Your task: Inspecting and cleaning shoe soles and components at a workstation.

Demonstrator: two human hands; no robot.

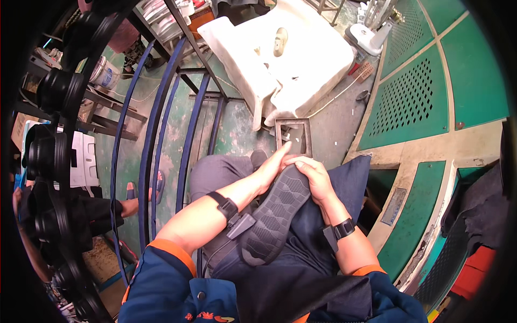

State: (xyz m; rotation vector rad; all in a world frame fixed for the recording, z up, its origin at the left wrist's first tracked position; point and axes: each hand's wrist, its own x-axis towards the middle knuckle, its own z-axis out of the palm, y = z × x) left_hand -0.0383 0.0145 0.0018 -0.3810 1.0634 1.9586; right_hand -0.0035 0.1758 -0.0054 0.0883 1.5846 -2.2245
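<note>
A black shoe [274, 215] lies sole up over my lap, its far end raised between my hands. The sole has a grooved, angular tread. My right hand [316, 178] is closed on the far end from the right, with its thumb side over the edge. From the left, my left hand [272, 171] presses against the same end; one digit points away from me, and its other fingers are partly hidden behind the shoe. Dark straps with small boxes sit on both wrists. A dark blue apron [318, 237] covers my lap under the shoe.
Just beyond my hands stands a rusty square metal frame [293, 119]. A white-covered table [307, 59] bears a light-coloured shoe [280, 42]. Blue metal bars [188, 134] run along my left, with another person's sandalled feet [156, 185] beyond. Green perforated panels [401, 102] line the right.
</note>
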